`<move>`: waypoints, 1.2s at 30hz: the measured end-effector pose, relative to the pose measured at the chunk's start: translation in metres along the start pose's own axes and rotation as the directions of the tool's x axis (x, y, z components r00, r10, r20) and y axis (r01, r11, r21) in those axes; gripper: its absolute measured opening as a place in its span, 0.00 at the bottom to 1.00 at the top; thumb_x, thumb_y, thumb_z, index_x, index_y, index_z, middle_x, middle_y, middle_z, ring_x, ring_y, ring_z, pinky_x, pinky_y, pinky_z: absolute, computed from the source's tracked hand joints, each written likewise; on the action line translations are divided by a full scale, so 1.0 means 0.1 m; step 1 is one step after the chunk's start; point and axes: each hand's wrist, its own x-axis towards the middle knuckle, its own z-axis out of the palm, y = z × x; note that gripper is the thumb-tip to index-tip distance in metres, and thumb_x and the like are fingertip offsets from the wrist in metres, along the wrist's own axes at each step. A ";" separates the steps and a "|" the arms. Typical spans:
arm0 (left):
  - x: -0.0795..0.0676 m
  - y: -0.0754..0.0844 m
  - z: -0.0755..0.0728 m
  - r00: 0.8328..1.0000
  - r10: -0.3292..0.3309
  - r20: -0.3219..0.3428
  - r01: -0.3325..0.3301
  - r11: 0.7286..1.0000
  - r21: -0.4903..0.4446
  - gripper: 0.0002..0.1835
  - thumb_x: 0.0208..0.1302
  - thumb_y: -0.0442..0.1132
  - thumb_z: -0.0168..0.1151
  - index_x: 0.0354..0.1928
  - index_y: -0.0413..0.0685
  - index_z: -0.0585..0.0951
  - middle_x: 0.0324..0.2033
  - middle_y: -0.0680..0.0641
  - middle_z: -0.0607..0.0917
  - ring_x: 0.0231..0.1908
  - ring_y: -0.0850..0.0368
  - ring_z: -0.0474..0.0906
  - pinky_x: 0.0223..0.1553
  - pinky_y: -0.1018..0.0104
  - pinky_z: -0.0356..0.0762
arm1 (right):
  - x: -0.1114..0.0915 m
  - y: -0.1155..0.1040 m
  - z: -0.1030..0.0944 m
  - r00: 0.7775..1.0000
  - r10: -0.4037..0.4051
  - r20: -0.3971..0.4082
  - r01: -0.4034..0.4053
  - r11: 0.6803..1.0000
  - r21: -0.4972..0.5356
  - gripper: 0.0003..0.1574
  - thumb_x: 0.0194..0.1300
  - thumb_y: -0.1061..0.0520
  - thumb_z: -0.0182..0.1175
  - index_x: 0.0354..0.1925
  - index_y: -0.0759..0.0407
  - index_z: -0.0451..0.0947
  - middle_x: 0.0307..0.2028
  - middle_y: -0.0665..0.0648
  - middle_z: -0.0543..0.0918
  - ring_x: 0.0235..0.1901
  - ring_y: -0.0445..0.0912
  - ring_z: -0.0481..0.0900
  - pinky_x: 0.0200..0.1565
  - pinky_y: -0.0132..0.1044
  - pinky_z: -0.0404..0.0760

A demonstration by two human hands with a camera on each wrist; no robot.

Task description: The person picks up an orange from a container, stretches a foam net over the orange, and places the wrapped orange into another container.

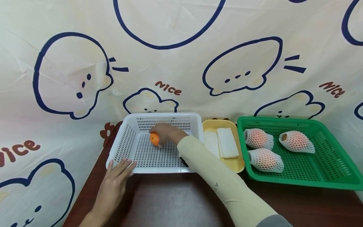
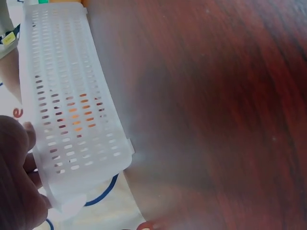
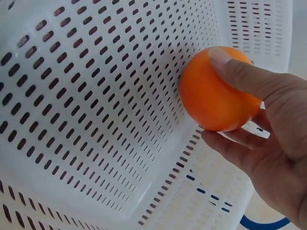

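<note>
My right hand (image 1: 167, 134) grips an orange (image 3: 218, 91) inside the white basket (image 1: 154, 170), with the thumb on one side of the fruit and fingers round the other. In the right wrist view the orange is close over the slotted bottom, near a side wall. My left hand (image 1: 114, 183) rests at the basket's front left corner, its fingers laid over the rim. From the left wrist view, the left hand (image 2: 19, 177) is at the rim, and orange colour shows through the slots of the wall.
Right of the white basket stands a yellow tray (image 1: 241, 164) with white foam net sleeves (image 1: 227, 142). A green basket (image 1: 303, 181) farther right holds several fruits in foam nets, one (image 1: 266, 160) near its front left. A patterned cloth (image 1: 184, 69) hangs behind the dark wooden table (image 1: 164, 201).
</note>
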 end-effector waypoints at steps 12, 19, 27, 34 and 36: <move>0.16 0.17 0.01 0.995 -0.059 0.086 0.059 0.998 0.002 0.24 0.69 0.42 0.68 0.63 0.38 0.81 0.61 0.37 0.83 0.66 0.34 0.75 0.75 0.37 0.57 | -0.53 0.16 -0.30 0.972 -0.175 -0.155 0.205 0.956 0.209 0.49 0.56 0.49 0.79 0.72 0.49 0.70 0.66 0.50 0.77 0.59 0.46 0.75 0.66 0.42 0.76; 0.48 0.48 -0.04 0.964 -0.141 0.227 0.188 0.961 -0.203 0.35 0.73 0.47 0.64 0.77 0.50 0.65 0.73 0.39 0.72 0.72 0.35 0.68 0.70 0.35 0.66 | -1.15 0.23 -0.32 0.943 -0.217 -0.252 0.291 0.904 0.313 0.51 0.52 0.45 0.79 0.72 0.48 0.71 0.66 0.49 0.78 0.61 0.45 0.76 0.65 0.42 0.78; 0.82 1.00 0.06 0.975 -0.011 0.224 0.131 0.838 -0.529 0.42 0.64 0.47 0.72 0.77 0.56 0.63 0.73 0.49 0.69 0.70 0.48 0.71 0.66 0.50 0.77 | -1.79 0.34 -0.21 0.938 -0.162 -0.306 0.287 0.859 0.425 0.52 0.51 0.44 0.77 0.72 0.47 0.71 0.67 0.47 0.77 0.63 0.46 0.77 0.64 0.48 0.80; 0.87 1.37 0.19 0.967 0.147 0.209 0.011 0.793 -0.609 0.39 0.64 0.46 0.71 0.75 0.54 0.67 0.70 0.52 0.73 0.67 0.55 0.74 0.65 0.56 0.78 | -2.30 0.47 -0.01 0.918 -0.098 -0.384 0.274 0.857 0.436 0.52 0.53 0.43 0.75 0.73 0.46 0.67 0.70 0.49 0.74 0.67 0.48 0.76 0.61 0.50 0.82; 0.86 1.45 0.22 0.956 0.184 0.229 0.000 0.781 -0.625 0.39 0.65 0.47 0.70 0.76 0.55 0.66 0.71 0.52 0.73 0.67 0.56 0.74 0.65 0.57 0.78 | -2.45 0.50 0.04 0.914 -0.069 -0.401 0.263 0.853 0.452 0.52 0.54 0.44 0.75 0.74 0.46 0.66 0.72 0.51 0.73 0.67 0.50 0.75 0.61 0.52 0.82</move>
